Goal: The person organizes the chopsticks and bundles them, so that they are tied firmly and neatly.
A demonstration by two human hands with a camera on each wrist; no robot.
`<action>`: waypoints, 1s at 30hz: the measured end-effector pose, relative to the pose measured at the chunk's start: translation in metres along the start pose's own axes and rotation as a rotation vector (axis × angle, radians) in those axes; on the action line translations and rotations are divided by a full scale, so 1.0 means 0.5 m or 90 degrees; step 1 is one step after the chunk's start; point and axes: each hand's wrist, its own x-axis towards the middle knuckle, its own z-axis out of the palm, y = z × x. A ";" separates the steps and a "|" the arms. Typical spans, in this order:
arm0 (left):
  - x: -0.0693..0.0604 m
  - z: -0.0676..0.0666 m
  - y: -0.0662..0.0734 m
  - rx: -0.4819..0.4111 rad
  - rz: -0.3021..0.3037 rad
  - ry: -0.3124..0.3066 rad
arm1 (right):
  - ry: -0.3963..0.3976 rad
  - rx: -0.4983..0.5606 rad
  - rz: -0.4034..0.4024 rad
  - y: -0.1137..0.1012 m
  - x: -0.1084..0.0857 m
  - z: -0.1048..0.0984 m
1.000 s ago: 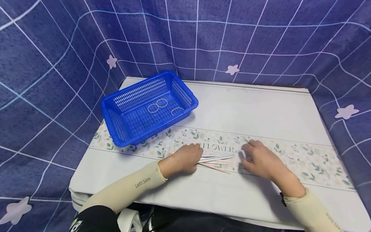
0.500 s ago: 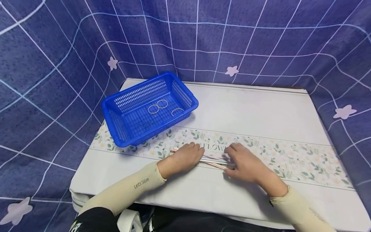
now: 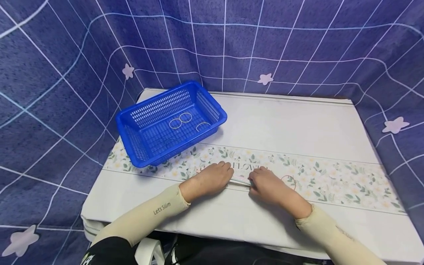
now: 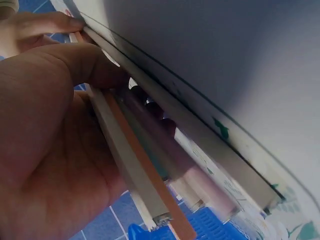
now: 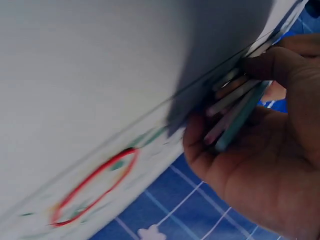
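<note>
Left hand point(image 3: 213, 179) and right hand point(image 3: 267, 186), both mine, grip the bundle of thin sticks point(image 3: 240, 180) at the floral strip's point(image 3: 344, 180) near edge. Red ring point(image 5: 91, 177) lies right; blue basket point(image 3: 127, 154) stands far left.

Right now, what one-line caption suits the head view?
Left hand and right hand grip thin sticks over a floral strip, a blue basket beyond, a red loop nearby.

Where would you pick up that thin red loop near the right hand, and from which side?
Probably pinch its right-hand edge in the head view, coming from above and the right: the thin red loop lies flat on the white floral strip, and the right hand sits to its left.
</note>
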 end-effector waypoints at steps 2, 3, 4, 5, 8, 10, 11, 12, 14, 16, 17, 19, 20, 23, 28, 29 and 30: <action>0.001 -0.004 -0.003 -0.028 -0.008 -0.021 | -0.033 -0.020 0.028 -0.011 0.008 0.000; 0.002 -0.006 -0.004 -0.043 -0.010 -0.028 | -0.048 -0.035 0.038 -0.017 0.011 0.000; 0.002 -0.007 -0.005 -0.058 -0.012 -0.034 | -0.061 -0.050 0.046 -0.021 0.013 0.001; 0.002 -0.007 -0.006 -0.071 -0.013 -0.037 | -0.072 -0.067 0.051 -0.026 0.014 0.000; 0.001 -0.006 -0.007 -0.086 -0.007 -0.030 | -0.087 -0.098 0.044 -0.034 0.011 -0.002; -0.001 -0.004 -0.008 -0.075 0.001 -0.019 | -0.098 -0.077 0.046 -0.035 0.006 -0.008; -0.002 -0.004 -0.008 -0.066 0.005 -0.014 | -0.106 -0.061 0.048 -0.035 0.004 -0.013; -0.004 -0.004 -0.008 -0.059 0.008 -0.009 | -0.113 -0.044 0.048 -0.033 0.001 -0.016; -0.008 -0.005 -0.010 -0.062 0.013 -0.006 | -0.119 -0.019 0.044 -0.030 -0.003 -0.022; -0.010 -0.006 -0.014 -0.089 0.013 -0.011 | -0.096 -0.021 0.025 -0.023 -0.007 -0.026; -0.010 -0.008 -0.017 -0.110 0.014 -0.015 | -0.072 -0.029 0.013 -0.019 -0.009 -0.027; -0.010 -0.013 -0.022 -0.158 0.015 -0.013 | -0.010 -0.063 -0.002 -0.011 -0.013 -0.031; -0.008 -0.017 -0.025 -0.176 0.013 -0.003 | 0.022 -0.077 -0.004 -0.008 -0.014 -0.034; -0.003 -0.033 -0.036 -0.165 0.001 0.049 | 0.090 -0.102 0.019 0.003 -0.021 -0.048; 0.007 -0.058 -0.058 -0.079 -0.027 0.124 | 0.136 -0.048 0.061 0.023 -0.037 -0.074; 0.008 -0.061 -0.062 -0.074 -0.023 0.126 | 0.147 -0.020 0.075 0.029 -0.040 -0.079; 0.008 -0.064 -0.066 -0.076 -0.018 0.122 | 0.159 0.016 0.091 0.034 -0.045 -0.083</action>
